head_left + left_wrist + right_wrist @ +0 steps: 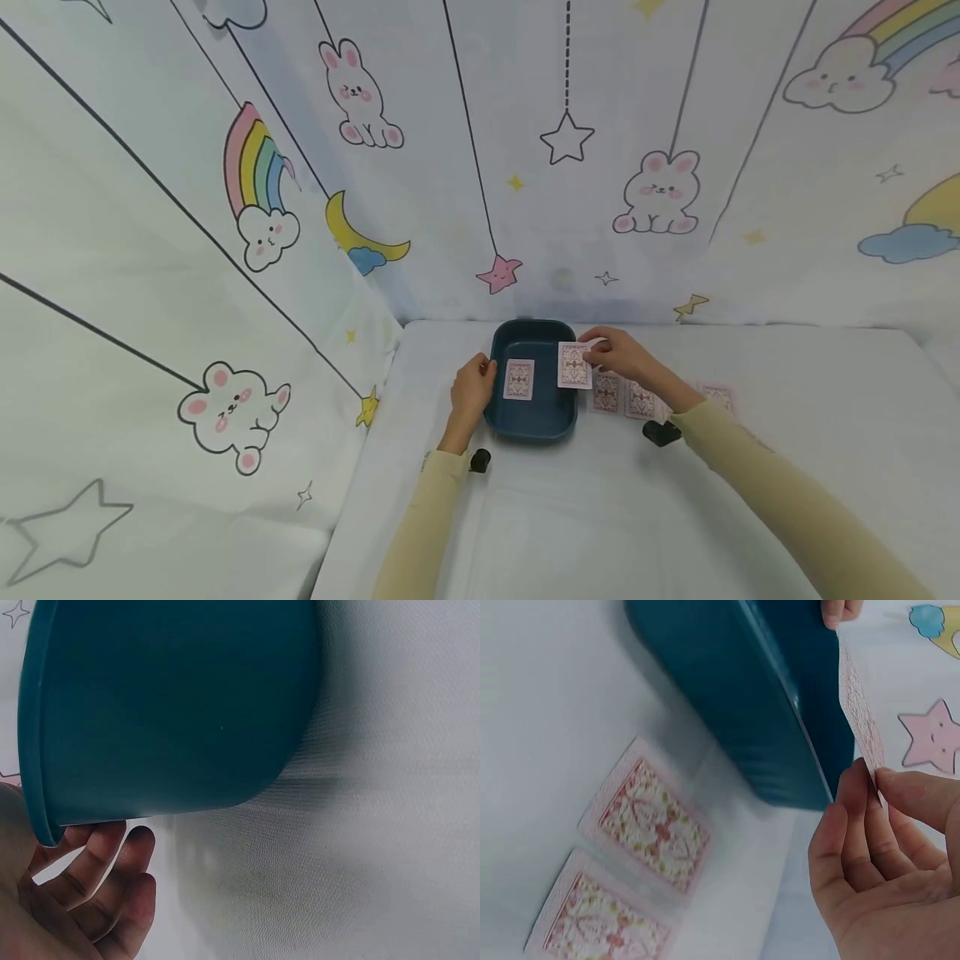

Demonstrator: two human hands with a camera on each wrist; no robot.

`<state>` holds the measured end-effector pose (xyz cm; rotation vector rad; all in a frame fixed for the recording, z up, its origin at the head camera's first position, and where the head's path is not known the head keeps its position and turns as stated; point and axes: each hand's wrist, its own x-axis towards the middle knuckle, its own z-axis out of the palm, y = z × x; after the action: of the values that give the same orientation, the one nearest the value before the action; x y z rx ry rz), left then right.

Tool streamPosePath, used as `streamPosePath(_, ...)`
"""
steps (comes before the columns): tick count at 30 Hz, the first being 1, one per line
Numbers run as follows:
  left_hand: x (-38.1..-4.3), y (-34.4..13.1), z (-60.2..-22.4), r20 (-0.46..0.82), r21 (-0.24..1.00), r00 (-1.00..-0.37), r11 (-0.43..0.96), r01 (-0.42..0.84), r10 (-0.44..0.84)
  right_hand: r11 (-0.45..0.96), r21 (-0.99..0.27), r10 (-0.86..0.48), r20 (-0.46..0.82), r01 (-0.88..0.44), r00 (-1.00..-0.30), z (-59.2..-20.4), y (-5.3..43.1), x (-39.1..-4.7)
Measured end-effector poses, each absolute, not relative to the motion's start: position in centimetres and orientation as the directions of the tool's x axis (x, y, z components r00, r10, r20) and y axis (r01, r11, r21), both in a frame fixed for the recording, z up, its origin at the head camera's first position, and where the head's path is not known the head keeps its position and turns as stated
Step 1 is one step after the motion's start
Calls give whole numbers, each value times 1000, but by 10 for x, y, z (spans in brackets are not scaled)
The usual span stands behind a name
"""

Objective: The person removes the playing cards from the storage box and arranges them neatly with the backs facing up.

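A dark teal plastic basin stands at the back of the white table. One playing card lies back up inside it. My left hand grips the basin's left rim; in the left wrist view its curled fingers are under the rim, against the outer wall. With thumb and fingertips my right hand pinches another playing card by its edge, above the basin's right side. In the right wrist view this held card is seen nearly edge-on.
Right of the basin, several playing cards lie back up in a row on the table, partly hidden by the right forearm. Behind the table hangs a white cloth wall with cartoon prints. Black wrist devices sit under both wrists.
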<state>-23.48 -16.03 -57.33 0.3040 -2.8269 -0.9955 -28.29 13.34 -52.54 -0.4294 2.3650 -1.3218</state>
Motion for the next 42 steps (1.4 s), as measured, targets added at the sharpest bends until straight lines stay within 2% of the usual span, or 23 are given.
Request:
streamPosePath(13,-236,-159,-573,48,633,-973,760,-147,-228,494,-862,-453,-141,-116,-880,-522,174,-275)
streamPosePath(42,-232,-156,-575,51,644,-969,750,-153,-241,554,-832,-319,-187,-23,-929,-535,264,-255)
